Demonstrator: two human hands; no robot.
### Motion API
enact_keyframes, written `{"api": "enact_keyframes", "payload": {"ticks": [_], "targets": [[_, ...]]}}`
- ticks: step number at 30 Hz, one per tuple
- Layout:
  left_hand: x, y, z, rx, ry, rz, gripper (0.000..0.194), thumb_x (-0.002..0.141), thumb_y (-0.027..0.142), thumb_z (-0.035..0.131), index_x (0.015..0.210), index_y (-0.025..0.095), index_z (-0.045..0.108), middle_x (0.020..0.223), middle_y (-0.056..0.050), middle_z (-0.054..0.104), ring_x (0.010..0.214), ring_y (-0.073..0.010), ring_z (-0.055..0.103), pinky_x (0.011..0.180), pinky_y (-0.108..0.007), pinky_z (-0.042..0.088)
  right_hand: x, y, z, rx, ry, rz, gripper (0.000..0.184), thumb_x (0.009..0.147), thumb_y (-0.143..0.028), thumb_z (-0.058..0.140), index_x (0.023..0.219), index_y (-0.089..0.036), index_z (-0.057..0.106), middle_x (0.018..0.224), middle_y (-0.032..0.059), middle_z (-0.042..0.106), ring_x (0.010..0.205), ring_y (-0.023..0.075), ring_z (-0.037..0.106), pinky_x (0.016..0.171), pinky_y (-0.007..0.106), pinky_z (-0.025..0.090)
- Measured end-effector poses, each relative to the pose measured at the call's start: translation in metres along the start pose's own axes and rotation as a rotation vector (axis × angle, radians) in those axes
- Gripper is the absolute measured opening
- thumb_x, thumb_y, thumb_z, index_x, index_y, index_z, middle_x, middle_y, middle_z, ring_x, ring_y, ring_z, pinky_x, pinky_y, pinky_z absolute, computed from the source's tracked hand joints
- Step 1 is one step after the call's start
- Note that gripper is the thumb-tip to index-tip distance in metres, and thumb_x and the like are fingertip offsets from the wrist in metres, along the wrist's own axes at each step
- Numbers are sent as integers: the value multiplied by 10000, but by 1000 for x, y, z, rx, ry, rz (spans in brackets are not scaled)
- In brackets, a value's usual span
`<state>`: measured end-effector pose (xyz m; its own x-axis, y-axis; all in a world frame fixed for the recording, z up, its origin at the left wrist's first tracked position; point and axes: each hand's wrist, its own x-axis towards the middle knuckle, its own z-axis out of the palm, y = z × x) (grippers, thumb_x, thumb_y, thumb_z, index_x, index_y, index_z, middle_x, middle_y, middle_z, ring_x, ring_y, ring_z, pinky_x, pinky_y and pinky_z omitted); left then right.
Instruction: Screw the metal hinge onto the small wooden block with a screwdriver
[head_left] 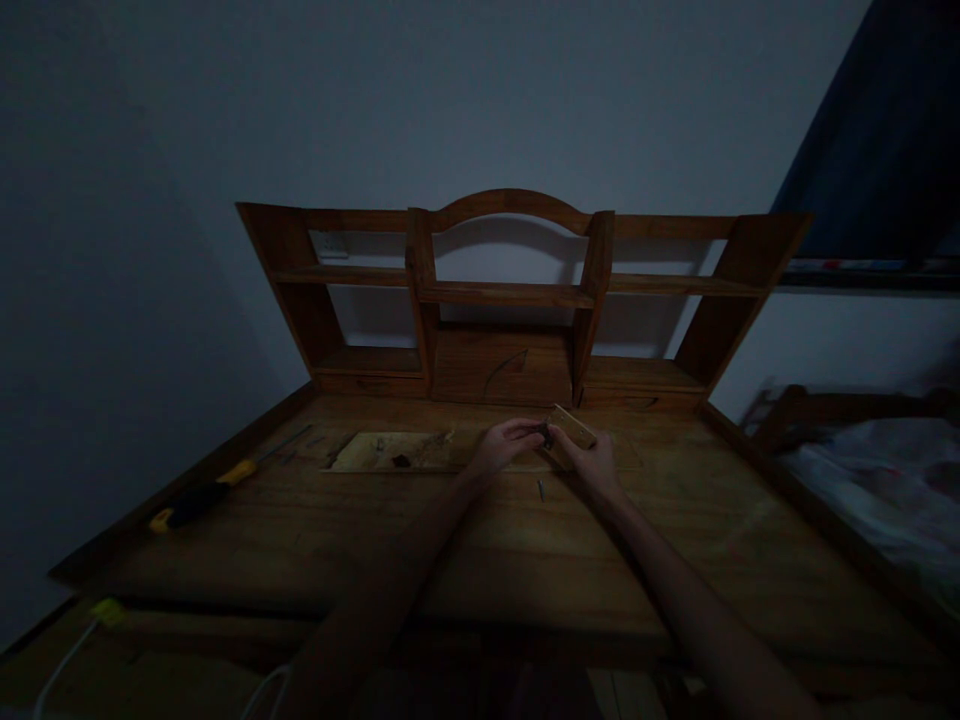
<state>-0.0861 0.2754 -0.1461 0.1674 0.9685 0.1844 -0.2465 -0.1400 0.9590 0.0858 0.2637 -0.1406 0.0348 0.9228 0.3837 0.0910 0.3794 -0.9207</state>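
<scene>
The hands [501,446] partly hide a dark, indistinct piece [547,435].

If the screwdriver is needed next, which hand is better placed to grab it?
Probably the left hand: it is nearer the screwdriver, lying toward the left of the desk, while the right hand holds the small wooden piece.

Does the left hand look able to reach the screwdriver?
Probably yes: only a flat board seems to lie between the left hand and the screwdriver, though this hand seems busy now.
</scene>
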Motion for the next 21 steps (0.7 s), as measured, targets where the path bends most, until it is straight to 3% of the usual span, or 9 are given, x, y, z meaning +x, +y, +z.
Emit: {"api": "enact_keyframes", "payload": {"ticks": [6, 13, 17, 21], "targets": [[2, -1, -3, 77, 56, 68, 299, 644, 305, 847, 869, 140, 738, 976, -95, 737, 1009, -260, 666, 969, -394, 480, 2, 2, 0, -22, 23, -12, 400, 747, -496, 730, 946, -150, 756, 884, 85, 742, 786, 229, 685, 714, 338, 554], [3, -3, -3, 84, 86, 78, 324, 704, 355, 804, 941, 142, 747, 1004, -98, 738, 948, -254, 680, 839, -356, 541, 1, -4, 0, -12, 18, -24, 411, 757, -494, 721, 958, -137, 756, 907, 96, 743, 811, 233, 691, 731, 331, 551], [1, -1, 0, 75, 80, 76, 328, 676, 357, 825, 915, 146, 750, 993, -94, 745, 975, -262, 681, 909, -385, 529, 1, -2, 0, -19, 29, -17, 407, 753, -492, 726, 956, -140, 754, 901, 93, 743, 802, 230, 689, 715, 319, 547], [-3, 1, 3, 62, 12, 60, 463, 583, 277, 887, 1000, 146, 734, 1046, -104, 735, 1036, -280, 671, 1005, -437, 483, 2, 2, -1, -13, 26, -7, 406, 747, -493, 731, 938, -136, 753, 882, 95, 742, 781, 231, 689, 708, 325, 550]]}}
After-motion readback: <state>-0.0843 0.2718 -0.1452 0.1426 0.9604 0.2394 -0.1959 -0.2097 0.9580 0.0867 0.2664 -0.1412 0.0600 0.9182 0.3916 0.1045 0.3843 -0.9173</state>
